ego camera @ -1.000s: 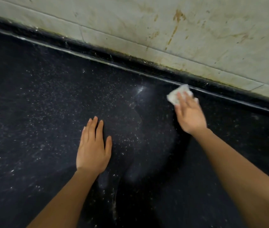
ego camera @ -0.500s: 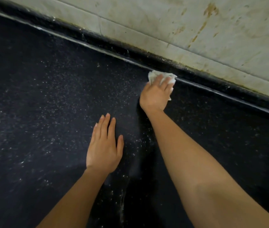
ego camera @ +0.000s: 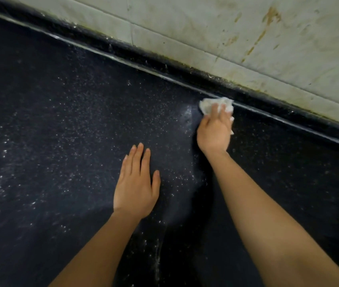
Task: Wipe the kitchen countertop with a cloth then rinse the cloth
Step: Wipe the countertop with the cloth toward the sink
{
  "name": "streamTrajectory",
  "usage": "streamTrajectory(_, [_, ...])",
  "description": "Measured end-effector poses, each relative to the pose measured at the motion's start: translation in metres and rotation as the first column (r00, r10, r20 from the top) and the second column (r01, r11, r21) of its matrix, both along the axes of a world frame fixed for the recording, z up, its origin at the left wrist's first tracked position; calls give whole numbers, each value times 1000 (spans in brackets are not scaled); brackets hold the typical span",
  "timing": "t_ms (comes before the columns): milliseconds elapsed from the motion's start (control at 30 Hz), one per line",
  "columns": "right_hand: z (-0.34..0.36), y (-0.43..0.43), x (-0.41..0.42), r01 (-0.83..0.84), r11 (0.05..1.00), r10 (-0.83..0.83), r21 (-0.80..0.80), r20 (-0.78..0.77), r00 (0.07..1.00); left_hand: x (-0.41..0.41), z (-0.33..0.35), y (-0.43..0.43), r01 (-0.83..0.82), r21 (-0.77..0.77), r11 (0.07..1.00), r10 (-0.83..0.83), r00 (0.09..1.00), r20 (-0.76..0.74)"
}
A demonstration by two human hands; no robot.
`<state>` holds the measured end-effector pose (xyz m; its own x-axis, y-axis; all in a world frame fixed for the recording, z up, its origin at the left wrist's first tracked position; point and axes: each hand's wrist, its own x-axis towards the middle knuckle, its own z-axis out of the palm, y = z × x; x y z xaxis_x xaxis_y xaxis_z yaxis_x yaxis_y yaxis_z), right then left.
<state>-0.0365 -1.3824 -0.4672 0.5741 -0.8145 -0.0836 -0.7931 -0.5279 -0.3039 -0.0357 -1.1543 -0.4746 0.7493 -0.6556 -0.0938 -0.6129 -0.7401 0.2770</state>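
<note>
**Wipe in progress at the back edge: technique notes**

Obs.: The right hand (ego camera: 214,131) lies palm-down on the bunched white cloth (ego camera: 213,104). Its fingers are bent over the wad and hold it against the dark countertop (ego camera: 61,121). The cloth shows beyond the fingertips, and a scrap shows at the little-finger side of the palm. Its far edge touches the pale seam where the counter meets the raised back lip (ego camera: 164,66). The left hand (ego camera: 136,183) rests flat on the counter with fingers straight and close together, holding nothing. It lies nearer the body, on the thumb side of the right hand.

Surface: Fine white specks (ego camera: 102,125) spread widely to the thumb side of the right hand and around the left hand, with a denser smear just beside the right thumb. On the little-finger side the counter looks darker, with fewer specks. Stained wall tiles (ego camera: 247,38) stand beyond the fingertips.

Judgement: The step in hand is the wipe, and a large speckled area remains, so the rinse is not yet due. No sink or tap is in view.

To do it well:
- Press through the palm as well as the fingertips, so the whole wad bears on the surface.
- Run the cloth's far edge tight along the seam, where grit likely lodges.
- Work toward the thumb side in overlapping strokes, gathering the specks rather than scattering them.
- Lift the left hand before the pass reaches it, because it sits on unwiped surface.
- Refold the cloth to a fresh face once it looks loaded.
</note>
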Motion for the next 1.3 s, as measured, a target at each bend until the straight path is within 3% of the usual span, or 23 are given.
streamTrajectory(67, [1, 8, 22, -162, 986, 161, 47, 11, 987, 0, 0, 0, -2, 4, 1000, 2, 1000, 6])
streamTrajectory(200, [6, 5, 33, -306, 951, 307, 49, -17, 952, 0, 0, -1, 4, 9, 1000, -4, 1000, 6])
streamTrajectory(367, [17, -17, -15, -678, 729, 675, 96, 70, 735, 0, 0, 0, 2, 7, 1000, -2, 1000, 3])
streamTrajectory(400, [17, -25, -23, -671, 738, 667, 73, 69, 742, 0, 1, -1, 2, 6, 1000, -2, 1000, 0])
streamTrajectory(500, [14, -38, -30, -446, 893, 440, 50, 98, 893, 0, 0, -1, 1, 6, 1000, -1, 1000, -1])
streamTrajectory(567, [11, -34, -16, -386, 918, 377, 91, 95, 921, 0, 0, -1, 1, 0, 1000, -1, 1000, -6])
streamTrajectory(800, [3, -15, 12, -455, 888, 452, 57, 64, 890, 0, 0, -2, -8, -6, 1000, 8, 1000, -11])
streamTrajectory(1000, [11, -2, -28, -770, 631, 755, 97, 153, 638, -1, 3, -2, -21, -15, 1000, 20, 1000, -20])
streamTrajectory(1167, [15, -53, -26, -491, 868, 489, 78, 38, 871, -1, 2, -1, -12, -25, 1000, 11, 1000, -19])
streamTrajectory(1233, [9, -35, -28, -489, 869, 486, 74, 56, 872, -1, 1, -1, -8, -16, 1000, 8, 1000, -13])
streamTrajectory(1300, [2, -7, -48, -607, 793, 599, 51, 110, 793, 0, 2, -1, -9, -13, 1000, 9, 1000, -9])
